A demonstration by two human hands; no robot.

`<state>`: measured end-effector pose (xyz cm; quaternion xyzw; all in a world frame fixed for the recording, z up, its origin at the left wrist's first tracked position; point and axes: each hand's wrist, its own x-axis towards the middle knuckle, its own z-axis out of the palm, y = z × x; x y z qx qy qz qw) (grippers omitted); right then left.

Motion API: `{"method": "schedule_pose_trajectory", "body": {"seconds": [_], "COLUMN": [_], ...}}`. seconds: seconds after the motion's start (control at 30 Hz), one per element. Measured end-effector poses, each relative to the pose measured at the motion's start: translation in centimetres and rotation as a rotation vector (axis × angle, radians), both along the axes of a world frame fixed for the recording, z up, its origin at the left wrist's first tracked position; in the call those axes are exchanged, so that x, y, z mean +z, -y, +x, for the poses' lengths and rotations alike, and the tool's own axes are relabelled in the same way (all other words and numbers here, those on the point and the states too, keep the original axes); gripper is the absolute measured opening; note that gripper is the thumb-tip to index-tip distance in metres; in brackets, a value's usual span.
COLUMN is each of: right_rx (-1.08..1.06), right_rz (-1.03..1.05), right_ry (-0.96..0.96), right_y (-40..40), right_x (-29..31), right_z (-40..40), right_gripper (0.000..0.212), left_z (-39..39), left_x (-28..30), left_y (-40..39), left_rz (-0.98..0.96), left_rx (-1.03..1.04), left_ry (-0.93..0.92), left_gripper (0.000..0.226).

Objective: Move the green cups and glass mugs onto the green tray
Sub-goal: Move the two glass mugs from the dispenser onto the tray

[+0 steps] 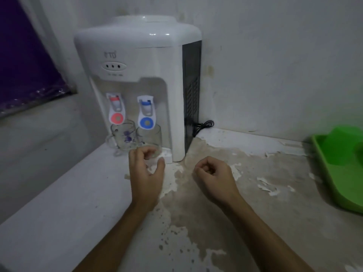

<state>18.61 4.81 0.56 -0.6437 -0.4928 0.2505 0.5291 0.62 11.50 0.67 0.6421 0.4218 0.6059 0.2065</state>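
Note:
Two glass mugs stand under the water dispenser's taps: one with a purple flower print (124, 136) under the red tap, a plain one (151, 134) under the blue tap. In front of them is a third clear glass mug (152, 151), blurred, and my left hand (146, 169) curls its fingers and thumb around it. My right hand (213, 174) hovers over the counter beside it, fingers curled in, holding nothing. The green tray (322, 161) lies at the far right edge, cut off by the frame. A green cup (342, 148) sits in it.
A white water dispenser (137, 55) fills the back corner on a peeling counter (245, 193), its black cable (204, 125) coiled against the wall. A purple curtain (25, 61) hangs at the left. The counter's left edge drops off beside the mugs.

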Motion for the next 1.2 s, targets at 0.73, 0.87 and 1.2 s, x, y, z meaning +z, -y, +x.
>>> {"method": "schedule_pose_trajectory", "body": {"seconds": [0.73,0.87,1.2], "right_rx": [0.083,0.079,0.096], "right_rz": [-0.003,0.004,0.031], "right_ry": [-0.011,-0.054,-0.244], "right_y": [0.2,0.3,1.0], "right_x": [-1.0,-1.1,0.2], "right_z": [0.7,0.7,1.9], "right_gripper": [0.011,0.011,0.012], "left_z": [-1.4,-1.7,0.6], "left_x": [-0.6,-0.3,0.1], "left_y": [-3.4,-2.4,3.2], "left_rz": [-0.241,-0.189,0.014], "left_rx": [0.094,0.162,-0.088], "left_ry": [0.219,0.129,0.018], "left_gripper": [0.028,0.034,0.043]}}
